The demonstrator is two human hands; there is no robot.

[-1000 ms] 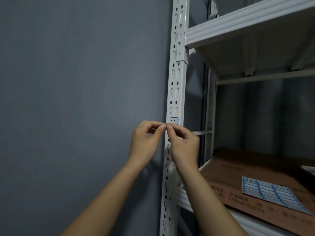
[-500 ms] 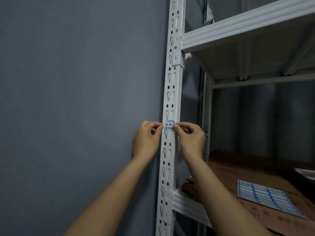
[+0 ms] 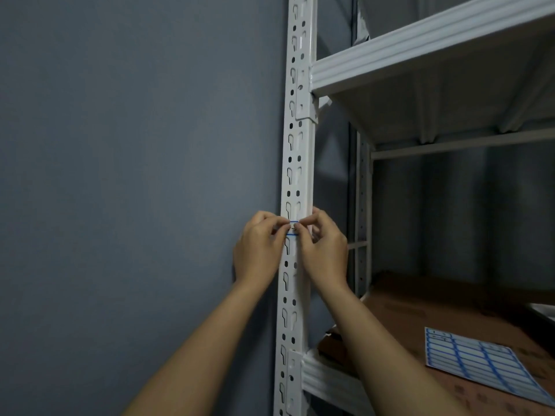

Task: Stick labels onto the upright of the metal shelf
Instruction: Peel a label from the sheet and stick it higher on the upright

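1. Fingertips of both hands meet on the front face of the white perforated metal upright (image 3: 295, 163), where they press a small white label with blue edge lines (image 3: 293, 228) against the steel.
2. Only a narrow strip of that label shows between the fingers; any writing on it is hidden.
3. On the left hand (image 3: 259, 249), the thumb and forefinger are curled in to the label's left end, with the remaining fingers folded toward the palm.
4. On the right hand (image 3: 322, 250), the thumb tip and bent forefinger bear on the label's right end, the other fingers curled behind, beside the upright's right edge.
5. Whether either hand pinches the label's edge or merely presses it flat cannot be told.
6. Both bare forearms rise from the lower edge of the view, one on each side of the upright.
7. Keyhole slots and small round holes run down the upright in two columns.
8. A white ribbed metal shelf beam (image 3: 420, 46) joins the upright well above the hands, and a second white beam (image 3: 330, 382) joins it well below them.
9. Brown corrugated cardboard (image 3: 420, 310) lies on the lower shelf.
10. Resting on that cardboard, at the right, is a sheet of blue-bordered blank labels (image 3: 477, 364).
11. To the left of the upright stands a plain grey wall (image 3: 135, 175).
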